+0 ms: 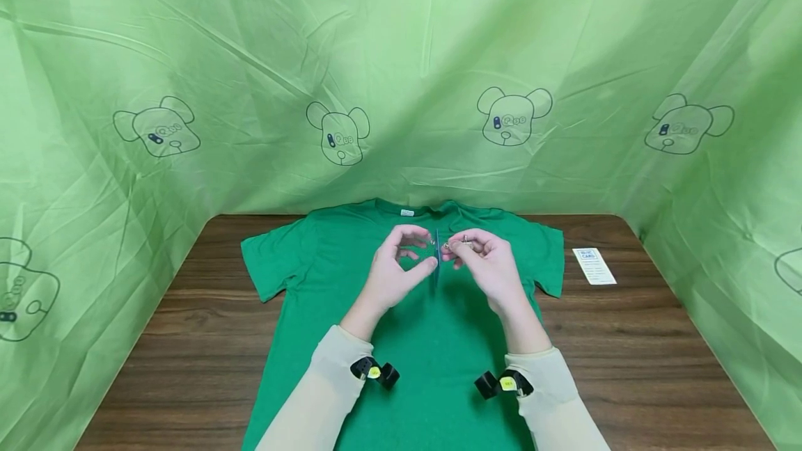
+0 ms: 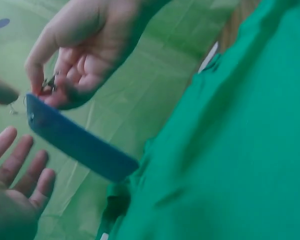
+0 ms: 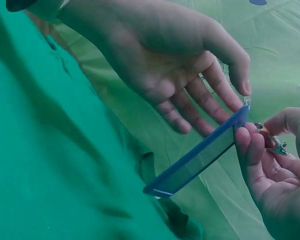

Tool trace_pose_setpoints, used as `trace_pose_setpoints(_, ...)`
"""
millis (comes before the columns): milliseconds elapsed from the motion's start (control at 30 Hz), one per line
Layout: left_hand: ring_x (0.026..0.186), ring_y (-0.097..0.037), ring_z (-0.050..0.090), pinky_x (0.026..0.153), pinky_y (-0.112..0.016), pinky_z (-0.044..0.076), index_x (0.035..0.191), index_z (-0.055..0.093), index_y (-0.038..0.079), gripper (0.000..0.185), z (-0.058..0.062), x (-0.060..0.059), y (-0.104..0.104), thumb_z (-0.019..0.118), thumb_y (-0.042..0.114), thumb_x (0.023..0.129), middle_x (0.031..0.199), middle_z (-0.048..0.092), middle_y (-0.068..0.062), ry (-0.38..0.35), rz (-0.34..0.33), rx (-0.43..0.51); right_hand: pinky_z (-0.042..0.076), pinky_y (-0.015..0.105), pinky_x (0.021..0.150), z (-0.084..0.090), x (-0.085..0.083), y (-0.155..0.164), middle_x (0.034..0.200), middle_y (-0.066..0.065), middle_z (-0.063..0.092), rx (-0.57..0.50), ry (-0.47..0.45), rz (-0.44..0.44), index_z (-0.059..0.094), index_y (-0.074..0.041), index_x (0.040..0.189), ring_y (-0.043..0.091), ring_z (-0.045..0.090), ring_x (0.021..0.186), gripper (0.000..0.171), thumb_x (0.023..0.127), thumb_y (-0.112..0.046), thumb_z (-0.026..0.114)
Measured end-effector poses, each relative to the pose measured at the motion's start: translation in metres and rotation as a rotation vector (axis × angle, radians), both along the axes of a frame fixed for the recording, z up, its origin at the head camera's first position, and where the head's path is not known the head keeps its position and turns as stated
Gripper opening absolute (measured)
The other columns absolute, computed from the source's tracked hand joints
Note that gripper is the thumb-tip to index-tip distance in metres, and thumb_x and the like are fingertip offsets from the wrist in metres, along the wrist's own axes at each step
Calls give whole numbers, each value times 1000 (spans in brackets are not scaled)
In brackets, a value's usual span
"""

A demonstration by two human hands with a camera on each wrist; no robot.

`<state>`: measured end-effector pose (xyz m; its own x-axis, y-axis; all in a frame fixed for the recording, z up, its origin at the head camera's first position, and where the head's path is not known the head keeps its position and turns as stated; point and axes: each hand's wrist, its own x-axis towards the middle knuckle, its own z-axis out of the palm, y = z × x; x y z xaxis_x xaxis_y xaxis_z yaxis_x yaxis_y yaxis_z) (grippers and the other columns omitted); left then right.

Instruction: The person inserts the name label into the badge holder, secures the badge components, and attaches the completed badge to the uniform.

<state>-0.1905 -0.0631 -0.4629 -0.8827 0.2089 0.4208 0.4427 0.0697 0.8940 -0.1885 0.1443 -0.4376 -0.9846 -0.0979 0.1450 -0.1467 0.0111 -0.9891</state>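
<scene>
- Pinching at the top end of the blue card holder (image 2: 79, 139), your right hand (image 1: 491, 266) has its thumb and index fingertips close together on the metal clip (image 3: 279, 147); the other fingers curl in toward the palm.
- You have your left hand (image 1: 390, 273) beside the holder, its fingers spread apart and gently bent, with the thumb well away from most of them.
- Your left thumb tip is right by a small metal bit (image 3: 246, 103) at the holder's top corner; whether it presses on that bit, you cannot tell from these views.
- You see the holder between your two hands, edge-on in the head view, over the upper chest of the green T-shirt (image 1: 451, 339). Its clear window shows in the right wrist view, framed in blue; whether its lower end touches the cloth, you cannot tell.
- Beneath your hands, the shirt lies spread out face up, neckline at the far edge, sleeves out to both sides, a white label (image 1: 407, 213) inside the collar.
- To the right of the shirt, you have a white card (image 1: 594, 266) with blue print lying on the dark wooden table (image 1: 194, 339).
- Around the table's far and side edges hangs a light green sheet (image 1: 413, 33) with outlined bear faces.
- At each of your pale sleeves (image 1: 326, 381) sits a black wrist device (image 1: 504, 384) with a yellow tag.
</scene>
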Motion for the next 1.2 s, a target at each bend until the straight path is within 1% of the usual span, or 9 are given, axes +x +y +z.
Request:
trace_pose_setpoints(133, 141, -32, 57, 108, -60, 51, 153, 47, 12, 73, -2, -2, -6, 88, 18, 93, 155, 58, -4, -20, -85, -109, 62, 33, 71, 2, 1, 2, 93, 14, 81, -5, 16, 19, 75, 10, 113, 23, 78, 84, 24, 107, -14, 73)
trace_pose_setpoints(233, 151, -31, 49, 114, -64, 46, 160, 40, 14, 84, -4, -4, -7, 89, 21, 92, 163, 53, -2, -27, -151, -150, 62, 32, 70, 3, 2, 3, 92, 13, 80, -9, 30, 39, 74, 11, 114, 24, 77, 83, 26, 107, -14, 73)
trace_pose_setpoints(333, 154, -28, 46, 118, -63, 43, 163, 39, 15, 85, -6, -5, -8, 89, 19, 94, 165, 52, -5, -26, -200, -163, 62, 32, 70, 3, 2, 4, 90, 11, 80, -11, 34, 57, 75, 12, 114, 29, 77, 84, 26, 107, -14, 74)
trace_pose_setpoints(500, 149, -23, 52, 121, -53, 44, 163, 42, 17, 79, -7, -6, -9, 85, 11, 97, 161, 56, -8, -64, -256, -148, 62, 32, 70, 6, 3, 5, 91, 9, 81, -22, 27, 79, 74, 12, 116, 33, 77, 85, 28, 107, -14, 74)
trace_pose_setpoints(667, 142, -28, 58, 119, -53, 47, 160, 46, 11, 76, -5, -6, -11, 86, 9, 96, 154, 61, -11, -99, -255, -105, 62, 34, 72, 8, 4, 5, 90, 8, 80, -14, 40, 76, 73, 14, 117, 25, 75, 81, 31, 108, -16, 73)
trace_pose_setpoints(867, 144, -29, 57, 119, -43, 48, 162, 45, 9, 79, -3, -6, -11, 87, 7, 95, 155, 59, -11, -126, -244, -79, 61, 33, 72, 9, 3, 3, 87, 6, 79, -29, 41, 8, 78, 3, 111, 21, 72, 75, 22, 107, -18, 75)
trace_pose_setpoints(1033, 149, -32, 53, 120, -34, 46, 164, 45, 7, 81, -2, -6, -10, 87, 5, 95, 158, 55, -17, -142, -251, -84, 61, 32, 71, 9, 4, 3, 85, 5, 79, -35, 31, -26, 75, 11, 113, 20, 72, 73, 28, 106, -16, 76)
trace_pose_setpoints(1133, 149, -30, 53, 121, -34, 45, 162, 45, 6, 80, -1, -5, -9, 87, 2, 94, 158, 56, -15, -143, -248, -61, 62, 33, 72, 8, 4, 3, 85, 5, 79, -33, 23, -39, 74, 13, 113, 20, 72, 73, 30, 106, -15, 75)
trace_pose_setpoints(1200, 148, -27, 53, 121, -37, 45, 161, 47, 8, 79, -2, -5, -9, 87, 1, 93, 156, 57, -12, -153, -239, -42, 62, 35, 73, 7, 4, 2, 85, 6, 79, -33, 13, -41, 76, 11, 112, 20, 72, 73, 27, 106, -15, 75)
